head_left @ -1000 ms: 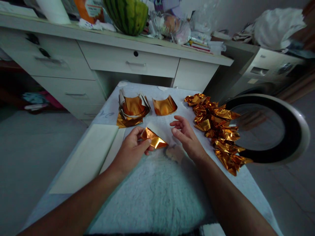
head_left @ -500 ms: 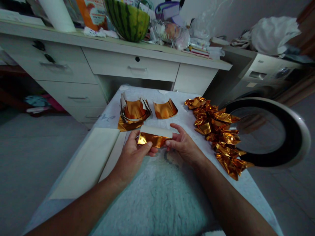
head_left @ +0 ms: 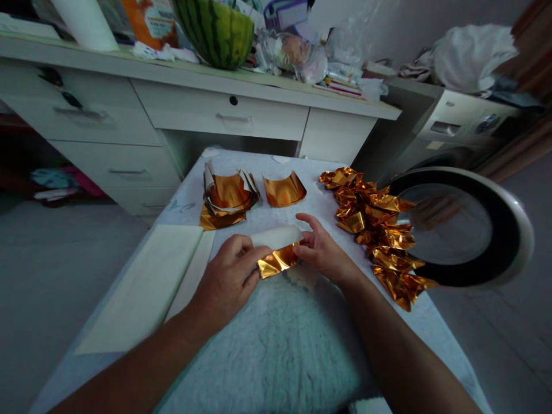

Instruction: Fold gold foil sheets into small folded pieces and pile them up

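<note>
Between my hands is a sheet of gold foil paper (head_left: 279,260), white on its back, which curls over along the far side. My left hand (head_left: 230,267) pinches its left end, thumb across the top. At the right end, the thumb and lower fingers of my right hand (head_left: 321,250) grip the sheet while the index finger sticks up. Beyond them on the table lie a stack of curved gold foil sheets (head_left: 228,192) and a single curved gold sheet (head_left: 285,190). To the right runs a pile of folded, crumpled gold foil pieces (head_left: 371,224).
Long cream paper sheets (head_left: 138,282) lie on the cloth-covered table (head_left: 276,356) at the left. Behind stands a white drawer desk (head_left: 233,115) bearing a cut watermelon (head_left: 215,34) and plastic bags. A washing machine's round door (head_left: 461,227) hangs open close to the table's right edge.
My left hand has shifted its hold, its thumb now over the sheet's upper edge. The sheet has tilted, left end lower, and its white back curls more. The view has shifted slightly.
</note>
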The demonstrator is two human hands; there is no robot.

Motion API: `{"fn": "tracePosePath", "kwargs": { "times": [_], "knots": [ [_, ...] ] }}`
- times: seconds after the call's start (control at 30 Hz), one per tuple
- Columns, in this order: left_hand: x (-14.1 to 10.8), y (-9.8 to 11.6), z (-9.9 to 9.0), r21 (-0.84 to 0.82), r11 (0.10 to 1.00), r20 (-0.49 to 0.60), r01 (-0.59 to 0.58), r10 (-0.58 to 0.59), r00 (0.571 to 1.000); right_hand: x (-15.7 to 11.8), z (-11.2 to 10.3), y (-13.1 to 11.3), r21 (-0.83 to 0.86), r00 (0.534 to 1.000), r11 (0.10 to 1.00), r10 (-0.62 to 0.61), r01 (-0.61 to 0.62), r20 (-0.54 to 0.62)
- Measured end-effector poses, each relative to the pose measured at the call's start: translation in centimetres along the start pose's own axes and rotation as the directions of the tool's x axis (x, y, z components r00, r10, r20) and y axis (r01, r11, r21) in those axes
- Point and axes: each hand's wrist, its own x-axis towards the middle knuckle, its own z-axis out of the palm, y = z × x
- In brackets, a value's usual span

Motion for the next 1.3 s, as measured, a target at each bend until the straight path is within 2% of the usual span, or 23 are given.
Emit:
{"fn": "tracePosePath", "kwargs": {
  "times": [0.13,0.27,0.33,0.43,0.5,0.57,0.63,0.7,0.77,0.83,0.93,1.1,1.2,1.3],
  "knots": [
    [-0.1,0.5,0.0,0.214,0.974,-0.100,-0.080,0.103,0.990,0.1,0.2,0.4,-0.095,1.000,0.995,0.023,-0.023,-0.003],
    [-0.1,0.9,0.1,0.302,0.947,-0.196,-0.110,0.175,0.965,0.1,0.3,0.4,-0.143,1.000,0.990,0.022,-0.020,0.013],
    [0.0,0.8,0.1,0.287,0.943,-0.145,-0.170,0.218,0.965,0.1,0.3,0.4,-0.189,1.000,0.982,0.017,-0.012,0.021],
    [0.0,0.5,0.3,0.173,0.951,0.070,-0.257,0.248,0.966,0.0,0.4,0.5,-0.350,1.000,0.937,-0.015,0.016,0.007],
    [0.0,0.3,0.5,0.109,0.962,0.207,-0.250,0.224,0.952,0.0,0.4,0.7,-0.514,0.997,0.856,-0.076,0.057,-0.017],
    [-0.1,0.1,0.7,0.083,0.973,0.290,-0.217,0.185,0.939,0.1,0.3,1.0,-0.688,0.979,0.715,-0.202,0.126,-0.030],
    [-0.2,0.0,0.9,0.057,0.981,0.327,-0.185,0.157,0.932,0.1,0.3,1.2,-0.814,0.941,0.552,-0.338,0.184,-0.017],
    [-0.2,-0.1,0.9,0.028,0.990,0.339,-0.140,0.123,0.933,0.1,0.4,1.2,-0.867,0.921,0.453,-0.388,0.209,0.020],
    [-0.1,-0.1,0.9,0.004,0.997,0.347,-0.081,0.075,0.935,-0.1,0.7,1.1,-0.855,0.941,0.467,-0.333,0.225,0.066],
    [0.0,-0.2,0.9,-0.010,0.999,0.356,-0.034,0.035,0.934,-0.4,1.2,0.7,-0.808,0.960,0.536,-0.252,0.246,0.125],
    [0.3,-0.1,0.8,-0.001,1.000,0.371,-0.004,0.004,0.929,-1.0,2.0,0.0,-0.758,0.960,0.590,-0.207,0.277,0.190],
    [0.5,0.2,0.7,-0.004,0.994,0.346,0.113,-0.104,0.932,-1.8,2.6,-0.6,-0.741,0.938,0.578,-0.164,0.341,0.304],
    [0.4,0.2,0.8,-0.052,0.979,0.295,0.198,-0.174,0.940,-1.8,2.6,-0.5,-0.745,0.937,0.570,-0.172,0.347,0.305],
    [0.3,0.1,0.6,-0.086,0.972,0.297,0.217,-0.183,0.937,-1.5,2.7,-0.2,-0.756,0.941,0.562,-0.160,0.336,0.299]
  ]
}}
